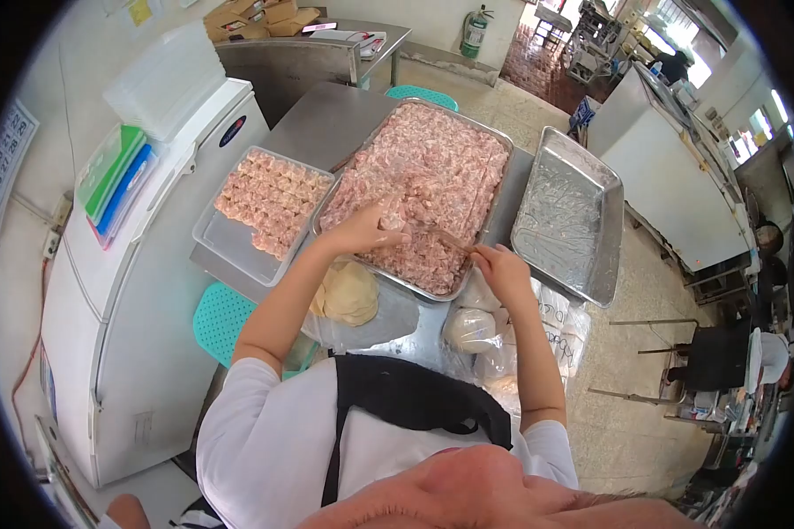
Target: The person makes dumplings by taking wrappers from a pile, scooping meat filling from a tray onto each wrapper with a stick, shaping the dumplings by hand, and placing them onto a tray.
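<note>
Raw minced meat (432, 150) fills a large metal tray (509, 145) in front of me. Over its near left part my left hand (369, 229) is cupped, fingers curled around something small and pale that I cannot make out. My right hand (503, 271) grips the handle of a thin, flat spatula-like tool (453, 239), whose far end is at the meat near my left fingers. Left of the meat, a clear plastic tray (229, 253) holds rows of small meat-filled dumplings (269, 198). Nearest my left forearm lies a stack of round dough wrappers (348, 294) on plastic.
At right stands a metal tray (563, 220) with smeared residue. Below it are plastic bags (551, 331) with handwriting and a bagged pale ball (470, 331). A white freezer (163, 300) flanks the table at left, near turquoise stools (223, 322). Another person (772, 357) is at far right.
</note>
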Demonstrator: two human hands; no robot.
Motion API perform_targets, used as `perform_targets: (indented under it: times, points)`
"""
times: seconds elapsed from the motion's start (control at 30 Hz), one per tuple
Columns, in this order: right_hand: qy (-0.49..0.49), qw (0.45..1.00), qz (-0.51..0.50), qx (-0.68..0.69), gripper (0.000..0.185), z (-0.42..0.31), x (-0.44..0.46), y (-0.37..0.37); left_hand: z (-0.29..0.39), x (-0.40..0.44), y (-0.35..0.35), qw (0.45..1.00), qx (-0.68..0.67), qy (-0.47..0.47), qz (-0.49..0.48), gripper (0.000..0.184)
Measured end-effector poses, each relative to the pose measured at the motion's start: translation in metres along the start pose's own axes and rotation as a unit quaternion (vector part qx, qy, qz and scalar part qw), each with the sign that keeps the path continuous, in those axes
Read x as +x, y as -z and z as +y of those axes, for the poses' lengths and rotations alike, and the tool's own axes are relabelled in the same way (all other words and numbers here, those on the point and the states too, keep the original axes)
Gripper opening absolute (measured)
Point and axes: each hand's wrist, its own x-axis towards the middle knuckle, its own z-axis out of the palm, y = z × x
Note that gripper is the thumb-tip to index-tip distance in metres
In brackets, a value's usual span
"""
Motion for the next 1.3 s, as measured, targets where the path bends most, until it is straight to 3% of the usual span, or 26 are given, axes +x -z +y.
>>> perform_targets:
  times: [0.03, 0.1, 0.13, 0.17, 0.2, 0.23, 0.27, 0.3, 0.37, 0.4, 0.47, 0.5, 0.57, 0.6, 0.67, 0.73, 0.8, 0.87, 0.9, 0.97, 1.03, 1.07, 1.1, 1.17, 1.3]
  points:
    - [-0.005, 1.0, 0.0, 0.001, 0.022, -0.003, -0.002, 0.009, 0.005, -0.006, 0.001, 0.998, -0.02, -0.053, 0.009, 0.062]
    - [-0.035, 0.975, -0.03, 0.216, 0.025, -0.012, -0.009, 0.039, 0.019, -0.011, -0.001, 0.993, -0.044, -0.106, 0.011, 0.067]
    - [-0.049, 0.958, -0.075, 0.271, 0.029, -0.027, -0.011, 0.056, 0.028, -0.013, -0.001, 0.982, 0.006, -0.182, 0.047, 0.064]
    - [-0.051, 0.959, -0.075, 0.27, 0.029, -0.035, -0.013, 0.053, 0.033, -0.014, -0.002, 0.962, 0.057, -0.255, 0.085, 0.06]
    - [0.002, 0.959, -0.073, 0.274, 0.027, -0.045, -0.014, 0.049, 0.031, -0.014, 0.0, 0.962, 0.057, -0.255, 0.084, 0.06]
    - [0.055, 0.957, -0.071, 0.277, 0.026, -0.054, -0.015, 0.045, 0.028, -0.011, 0.002, 0.961, 0.053, -0.27, 0.03, 0.054]
    - [0.041, 0.948, -0.083, 0.305, 0.025, -0.061, -0.019, 0.039, 0.026, -0.01, 0.003, 0.957, 0.047, -0.285, -0.025, 0.048]
    - [0.04, 0.948, -0.082, 0.304, 0.025, -0.057, -0.019, 0.039, 0.025, -0.011, 0.003, 0.957, 0.047, -0.286, -0.025, 0.048]
    - [0.079, 0.97, -0.079, 0.217, 0.028, -0.048, -0.013, 0.043, 0.025, -0.014, 0.004, 0.978, 0.157, -0.134, -0.027, 0.04]
    - [0.082, 0.97, -0.079, 0.217, 0.028, -0.055, -0.014, 0.049, 0.024, -0.016, 0.003, 0.978, 0.158, -0.134, -0.025, 0.04]
    - [0.066, 0.997, 0.043, 0.015, 0.026, -0.076, -0.02, 0.065, 0.022, -0.022, 0.002, 0.997, 0.064, -0.03, 0.041, 0.041]
    - [0.067, 0.997, 0.043, 0.016, 0.026, -0.081, -0.023, 0.057, 0.016, -0.021, 0.005, 0.997, 0.064, -0.029, 0.041, 0.041]
    - [0.101, 0.992, 0.078, 0.007, 0.019, -0.089, -0.028, 0.038, 0.006, -0.016, 0.012, 0.994, 0.091, -0.041, -0.052, 0.044]
    - [0.056, 0.998, 0.029, 0.002, 0.02, -0.09, -0.026, 0.04, 0.008, -0.021, 0.011, 0.994, 0.089, -0.043, -0.054, 0.044]
    - [0.026, 0.998, 0.017, 0.05, 0.021, -0.087, -0.023, 0.057, 0.015, -0.031, 0.009, 0.993, 0.082, -0.08, 0.027, 0.047]
    - [-0.033, 0.984, -0.004, 0.174, 0.024, -0.086, -0.022, 0.078, 0.017, -0.035, 0.014, 0.99, 0.037, -0.136, 0.023, 0.049]
    - [-0.03, 0.982, -0.01, 0.186, 0.024, -0.089, -0.025, 0.09, 0.025, -0.041, 0.018, 0.982, -0.01, -0.19, 0.013, 0.05]
    - [-0.027, 0.98, -0.016, 0.198, 0.025, -0.097, -0.027, 0.085, 0.037, -0.05, 0.023, 0.968, 0.042, -0.241, 0.051, 0.042]
    - [0.014, 0.981, -0.006, 0.192, 0.025, -0.102, -0.026, 0.069, 0.037, -0.052, 0.026, 0.968, 0.041, -0.243, 0.05, 0.042]
    - [0.053, 0.981, 0.005, 0.186, 0.026, -0.108, -0.023, 0.054, 0.035, -0.055, 0.034, 0.986, 0.096, -0.134, -0.032, 0.036]
    - [0.038, 0.992, -0.069, 0.096, 0.026, -0.118, -0.011, 0.058, 0.021, -0.058, 0.039, 0.989, 0.042, -0.141, -0.031, 0.034]
    - [0.02, 0.992, -0.12, -0.022, 0.024, -0.122, -0.011, 0.071, 0.015, -0.06, 0.043, 0.989, -0.011, -0.147, -0.028, 0.032]
    - [0.019, 0.993, -0.118, -0.023, 0.024, -0.13, -0.01, 0.071, 0.015, -0.063, 0.052, 0.988, -0.01, -0.149, -0.028, 0.032]
    - [-0.014, 0.997, 0.009, 0.069, 0.022, -0.145, -0.011, 0.068, 0.015, -0.069, 0.071, 0.984, -0.044, -0.157, -0.065, 0.035]
    - [0.087, 0.979, -0.009, 0.182, 0.022, -0.172, -0.004, 0.043, -0.003, -0.079, 0.083, 0.975, -0.068, -0.202, -0.067, 0.035]
